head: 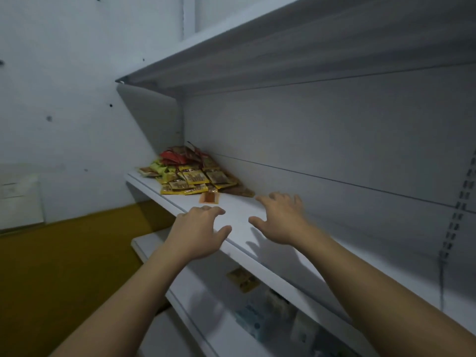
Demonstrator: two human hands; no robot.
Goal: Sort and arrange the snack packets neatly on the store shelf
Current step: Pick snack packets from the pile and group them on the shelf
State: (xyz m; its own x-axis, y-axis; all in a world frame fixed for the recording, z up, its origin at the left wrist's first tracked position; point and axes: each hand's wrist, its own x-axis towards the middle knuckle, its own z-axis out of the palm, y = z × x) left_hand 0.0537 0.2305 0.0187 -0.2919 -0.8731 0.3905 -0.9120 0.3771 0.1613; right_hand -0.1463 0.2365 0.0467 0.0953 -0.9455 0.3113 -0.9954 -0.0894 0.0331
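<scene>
A loose heap of snack packets (190,173), yellow, red, green and brown, lies at the far left end of the white shelf (247,210). One small orange packet (209,197) lies apart, just in front of the heap. My left hand (199,231) hovers over the shelf's front edge, fingers loosely curled, holding nothing. My right hand (282,217) reaches over the shelf with fingers spread, its tips close to the brown packets at the heap's right edge, holding nothing.
Another shelf board (283,45) hangs overhead. A lower shelf (195,300) holds a yellow packet (243,279) and some pale blurred packs. The grey back panel has a slotted upright (461,202) at the right. A wall and an ochre floor lie to the left.
</scene>
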